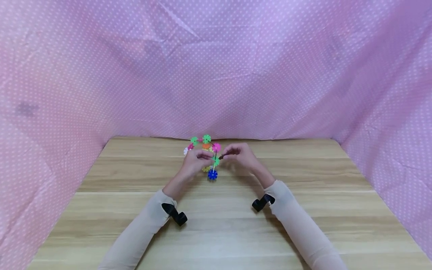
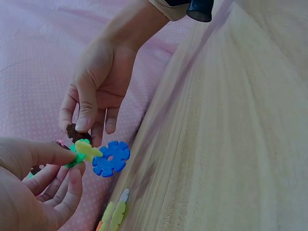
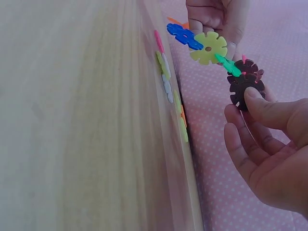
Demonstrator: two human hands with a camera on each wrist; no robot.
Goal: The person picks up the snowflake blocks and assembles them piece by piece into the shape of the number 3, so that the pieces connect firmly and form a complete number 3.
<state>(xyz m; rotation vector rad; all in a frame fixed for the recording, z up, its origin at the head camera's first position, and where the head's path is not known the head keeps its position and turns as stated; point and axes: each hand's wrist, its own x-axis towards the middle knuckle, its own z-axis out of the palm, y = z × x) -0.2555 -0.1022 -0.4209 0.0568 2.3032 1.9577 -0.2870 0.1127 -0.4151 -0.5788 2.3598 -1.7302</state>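
Note:
My left hand [image 1: 195,162] pinches a green notched plastic disc [image 2: 77,161] between thumb and fingers. That disc belongs to a string of interlocked discs, with a yellow disc [image 3: 214,53] and a blue disc [image 3: 179,33] at its near end. Farther back, the string shows a pink disc [image 1: 216,147] and green discs [image 1: 206,139]; part of it is hidden behind the left hand. With thumb and fingers, my right hand [image 1: 241,153] pinches a dark brown disc [image 3: 240,94]. It is held close beside the green one; whether they touch, I cannot tell.
Several loose discs [image 3: 166,67] in pink, yellow, white and orange lie on the wooden table [image 1: 216,232] below the hands. A pink dotted cloth [image 1: 216,75] hangs behind and at both sides. Each wrist bears a black camera [image 1: 175,215].

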